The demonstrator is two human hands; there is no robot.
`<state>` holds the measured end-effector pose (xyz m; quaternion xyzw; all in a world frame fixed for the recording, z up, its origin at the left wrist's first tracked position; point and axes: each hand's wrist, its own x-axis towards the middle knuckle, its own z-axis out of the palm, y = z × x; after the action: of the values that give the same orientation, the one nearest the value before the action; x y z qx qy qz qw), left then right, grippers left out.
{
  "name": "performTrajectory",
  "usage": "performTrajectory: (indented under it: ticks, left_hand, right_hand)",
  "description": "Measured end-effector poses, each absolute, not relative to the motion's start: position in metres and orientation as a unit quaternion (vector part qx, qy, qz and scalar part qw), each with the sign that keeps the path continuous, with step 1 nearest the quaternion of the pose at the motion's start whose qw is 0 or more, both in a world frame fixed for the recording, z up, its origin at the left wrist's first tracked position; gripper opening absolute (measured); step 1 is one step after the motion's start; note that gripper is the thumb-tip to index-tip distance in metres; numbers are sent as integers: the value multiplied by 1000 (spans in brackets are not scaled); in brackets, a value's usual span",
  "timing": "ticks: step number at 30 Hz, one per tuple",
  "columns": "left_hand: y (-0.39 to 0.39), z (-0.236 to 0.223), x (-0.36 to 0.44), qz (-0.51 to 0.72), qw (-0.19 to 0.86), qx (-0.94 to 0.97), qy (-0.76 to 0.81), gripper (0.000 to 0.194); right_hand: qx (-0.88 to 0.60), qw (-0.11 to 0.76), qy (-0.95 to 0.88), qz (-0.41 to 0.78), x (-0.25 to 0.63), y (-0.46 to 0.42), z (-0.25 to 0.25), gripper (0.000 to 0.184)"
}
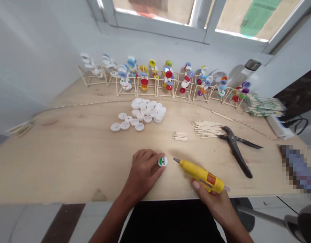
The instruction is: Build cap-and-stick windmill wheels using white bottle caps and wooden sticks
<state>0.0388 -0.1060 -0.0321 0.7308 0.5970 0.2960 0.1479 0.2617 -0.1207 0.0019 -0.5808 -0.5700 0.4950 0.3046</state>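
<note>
Between thumb and fingers, my left hand point(145, 168) pinches a white bottle cap point(163, 161) with a green mark on its top, low over the table. My right hand point(216, 202) is wrapped round a yellow hot glue gun point(201, 175). The gun's dark nozzle points left toward the cap, with a small gap between them, and a glue stick pokes out of its back end. Beyond my hands lie a short row of cut sticks point(180, 136) and a heap of white bottle caps point(145, 111), several of them showing holes.
Black pliers point(236, 148) lie at the right beside a bundle of thin sticks point(208, 129). Along the wall stand several stick frames with coloured cap wheels point(144, 79). Packed sticks point(264, 105), a power strip point(279, 126) and a clear bottle point(243, 76) are at the back right.
</note>
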Motion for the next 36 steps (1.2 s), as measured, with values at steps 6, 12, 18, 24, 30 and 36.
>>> performTrajectory:
  ticks: [6, 12, 18, 24, 30, 36]
  left_hand:
    - [-103, -26, 36, 275, 163, 744, 587, 32]
    - [-90, -15, 37, 265, 238, 717, 599, 34]
    - [-65, -11, 50, 277, 157, 698, 641, 21]
    - [-24, -12, 74, 208, 51, 807, 550, 12]
    - [-5, -16, 85, 154, 6, 846, 511, 8]
    - [-4, -17, 85, 128, -20, 858, 497, 8]
  right_hand:
    - [-576, 366, -515, 519, 273, -121, -11, 34]
    - [-540, 395, -498, 551, 282, -120, -16, 36]
    - [-522, 434, -478, 557, 283, -121, -16, 35]
    - [-488, 504, -463, 541, 287, -118, -21, 31]
    - [-468, 522, -444, 558, 289, -119, -25, 29]
    - [-471, 533, -438, 550, 286, -119, -22, 29]
